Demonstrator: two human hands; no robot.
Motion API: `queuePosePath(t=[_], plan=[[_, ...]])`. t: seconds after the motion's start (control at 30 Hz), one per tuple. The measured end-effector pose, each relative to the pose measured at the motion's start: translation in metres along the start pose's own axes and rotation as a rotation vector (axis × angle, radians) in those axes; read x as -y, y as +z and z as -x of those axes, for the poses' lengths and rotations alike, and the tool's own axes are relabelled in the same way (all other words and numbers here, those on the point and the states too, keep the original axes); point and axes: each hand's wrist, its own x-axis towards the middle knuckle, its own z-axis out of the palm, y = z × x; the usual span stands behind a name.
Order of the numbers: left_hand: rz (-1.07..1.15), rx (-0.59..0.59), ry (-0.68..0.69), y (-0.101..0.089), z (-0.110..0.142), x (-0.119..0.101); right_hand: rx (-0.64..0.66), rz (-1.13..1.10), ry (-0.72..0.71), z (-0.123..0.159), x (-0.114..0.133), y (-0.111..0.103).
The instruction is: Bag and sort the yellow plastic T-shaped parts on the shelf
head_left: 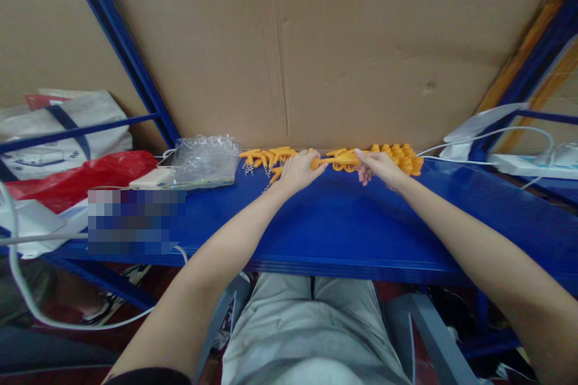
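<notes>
Both of my hands are close together near the back of the blue table (343, 222). My left hand (298, 172) is closed on the rounded end of a yellow-orange plastic piece (332, 160). On its other side, my right hand (378, 167) pinches the same piece between thumb and fingers; its exact shape is too small to tell. Left of my left hand lie several long yellow-orange parts (262, 157) with thin metal coils hanging from them. Flat yellow-orange parts (344, 167) lie partly hidden behind the hands. Rounded yellow-orange parts (406, 159) stand in rows beyond my right hand.
A clear plastic bag (205, 159) lies at the left, beside a red bag (90, 177) and a white cloth bag (85, 126). Cardboard (280, 48) rises behind the table. White cables and a power strip (537, 165) are at the right. Another person's shoe (102, 308) shows below left.
</notes>
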Motion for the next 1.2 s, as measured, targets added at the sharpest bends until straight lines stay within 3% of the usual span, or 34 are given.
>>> queuePosePath(t=[0.23, 0.47, 0.57, 0.77, 0.97, 1.2], plan=[[-0.024, -0.002, -0.008, -0.001, 0.0, 0.003, 0.049, -0.091, -0.07, 0.001, 0.001, 0.002], [-0.012, -0.061, 0.074, -0.001, 0.0, 0.005, -0.054, -0.068, 0.025, 0.005, 0.009, 0.008], [0.015, -0.073, 0.082, 0.003, -0.002, 0.009, -0.025, -0.066, 0.056, 0.004, 0.009, 0.005], [0.022, -0.068, 0.039, 0.01, -0.004, 0.017, 0.023, -0.17, -0.059, 0.001, 0.002, 0.005], [0.041, -0.095, 0.1, 0.012, -0.003, 0.018, 0.011, -0.145, -0.125, 0.002, 0.004, 0.007], [0.043, -0.1, 0.106, 0.01, -0.002, 0.014, -0.01, -0.1, -0.063, 0.007, 0.013, 0.01]])
